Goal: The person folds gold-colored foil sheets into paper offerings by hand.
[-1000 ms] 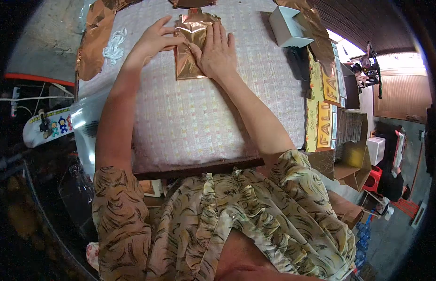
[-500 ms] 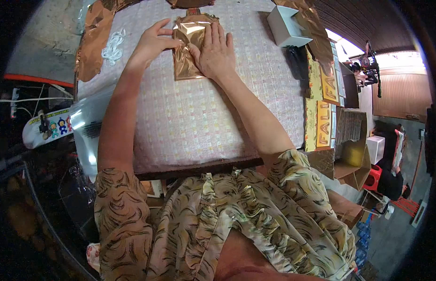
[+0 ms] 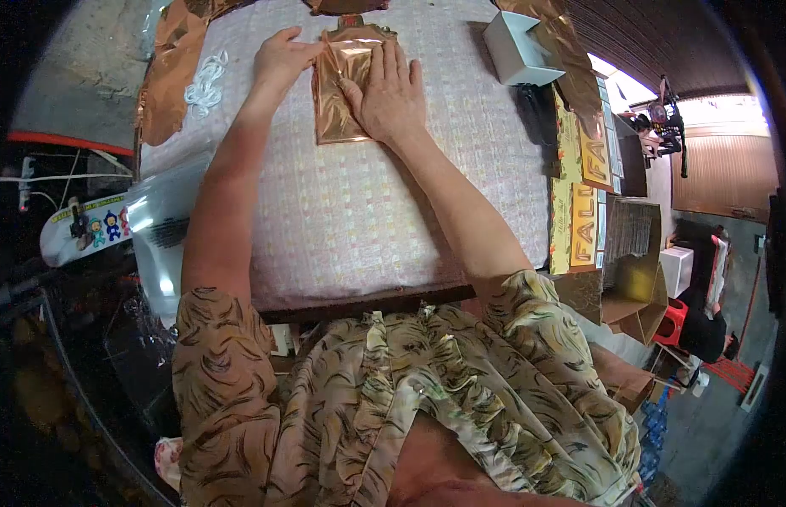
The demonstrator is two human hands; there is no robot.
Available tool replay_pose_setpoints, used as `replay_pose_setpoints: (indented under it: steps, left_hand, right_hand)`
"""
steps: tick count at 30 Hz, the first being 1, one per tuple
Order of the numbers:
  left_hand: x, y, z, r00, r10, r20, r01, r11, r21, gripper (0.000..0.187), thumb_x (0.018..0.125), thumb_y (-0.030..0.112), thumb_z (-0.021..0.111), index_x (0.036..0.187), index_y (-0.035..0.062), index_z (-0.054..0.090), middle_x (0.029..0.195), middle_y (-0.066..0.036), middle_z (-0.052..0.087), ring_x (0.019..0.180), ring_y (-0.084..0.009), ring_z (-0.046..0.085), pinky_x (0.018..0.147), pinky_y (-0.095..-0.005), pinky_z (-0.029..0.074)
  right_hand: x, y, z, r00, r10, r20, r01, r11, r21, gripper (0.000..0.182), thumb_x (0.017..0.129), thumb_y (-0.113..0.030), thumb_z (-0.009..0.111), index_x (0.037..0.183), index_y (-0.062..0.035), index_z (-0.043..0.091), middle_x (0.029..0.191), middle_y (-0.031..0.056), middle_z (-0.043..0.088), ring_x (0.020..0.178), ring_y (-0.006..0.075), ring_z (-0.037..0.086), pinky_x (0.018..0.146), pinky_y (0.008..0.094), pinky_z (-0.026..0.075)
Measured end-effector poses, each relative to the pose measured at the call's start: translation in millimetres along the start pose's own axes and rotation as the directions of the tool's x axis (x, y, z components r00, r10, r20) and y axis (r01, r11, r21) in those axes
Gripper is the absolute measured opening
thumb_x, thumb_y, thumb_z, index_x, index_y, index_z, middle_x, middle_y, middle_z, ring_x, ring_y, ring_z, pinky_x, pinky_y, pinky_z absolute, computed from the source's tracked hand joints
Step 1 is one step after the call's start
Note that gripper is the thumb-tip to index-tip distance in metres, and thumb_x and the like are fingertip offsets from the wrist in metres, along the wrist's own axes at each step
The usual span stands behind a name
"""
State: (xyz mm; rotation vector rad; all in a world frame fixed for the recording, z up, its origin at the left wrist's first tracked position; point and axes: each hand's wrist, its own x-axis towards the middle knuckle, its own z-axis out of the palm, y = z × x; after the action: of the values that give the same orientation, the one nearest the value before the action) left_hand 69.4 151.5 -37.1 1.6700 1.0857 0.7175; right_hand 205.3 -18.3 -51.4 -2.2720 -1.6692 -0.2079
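Note:
A flat rectangular piece covered in shiny copper-coloured foil [image 3: 341, 106], with a narrow tab at its top, lies on the patterned cloth of the table. My right hand [image 3: 391, 103] is laid flat over its right half, fingers stretched toward the top and thumb out to the left. At the upper left edge of the foil is my left hand [image 3: 283, 61], its fingers apart and one digit reaching onto the edge. Creases run across the foil between the two hands.
White looped cord [image 3: 207, 84] lies at the left beside copper foil sheets [image 3: 169, 72]. An open white box [image 3: 515, 51] stands at the upper right, near a black item [image 3: 535, 114]. Printed yellow boxes [image 3: 583, 224] line the right edge. Clear plastic [image 3: 161, 232] hangs at the left.
My left hand has moved up along the foil's left edge, from its upper side toward the top corner. My right hand stays flat in place.

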Motion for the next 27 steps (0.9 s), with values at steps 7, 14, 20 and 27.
replay_pose_setpoints:
  steps: [7,14,20,27]
  left_hand:
    - [1,-1,6,0.991,0.019,-0.129,-0.004,0.993,0.118,0.070,0.085,0.017,0.085,0.143,-0.0053,0.055,0.105,-0.014,0.078,0.095,-0.0162,0.074,0.084,-0.0281,0.058]
    - [-45,-6,8,0.992,0.024,-0.125,-0.060,0.954,-0.294,0.058,0.098,0.017,0.070,0.145,-0.0059,0.047,0.118,-0.024,0.071,0.097,-0.0252,0.075,0.084,-0.0320,0.061]
    - [-81,-4,6,0.986,0.132,-0.106,-0.141,0.987,-0.075,0.057,0.098,0.019,0.071,0.145,-0.0046,0.048,0.118,-0.022,0.071,0.096,-0.0264,0.075,0.081,-0.0332,0.061]
    - [-78,-11,9,0.886,0.395,-0.243,-0.331,0.906,0.264,0.050,0.091,0.018,0.077,0.136,0.0042,0.061,0.120,-0.017,0.067,0.097,-0.0269,0.071,0.082,-0.0367,0.059]
  right_hand:
    - [0,1,3,1.000,-0.006,-0.025,0.006,1.000,0.003,0.088,0.106,-0.063,0.035,0.161,0.0052,0.028,0.169,0.0225,0.028,0.158,0.0345,0.023,0.128,0.0530,0.017]
    - [-1,1,4,0.999,0.002,-0.042,-0.002,1.000,-0.001,0.089,0.106,-0.063,0.035,0.160,0.0061,0.029,0.168,0.0225,0.030,0.158,0.0344,0.023,0.127,0.0533,0.017]
    - [-1,-1,5,0.999,-0.007,-0.054,0.008,1.000,0.010,0.089,0.105,-0.064,0.036,0.160,0.0065,0.030,0.167,0.0229,0.031,0.158,0.0347,0.024,0.127,0.0537,0.017]
    - [0,0,5,0.999,0.000,-0.054,0.000,1.000,0.003,0.090,0.105,-0.065,0.036,0.159,0.0067,0.030,0.167,0.0230,0.031,0.158,0.0344,0.024,0.127,0.0535,0.018]
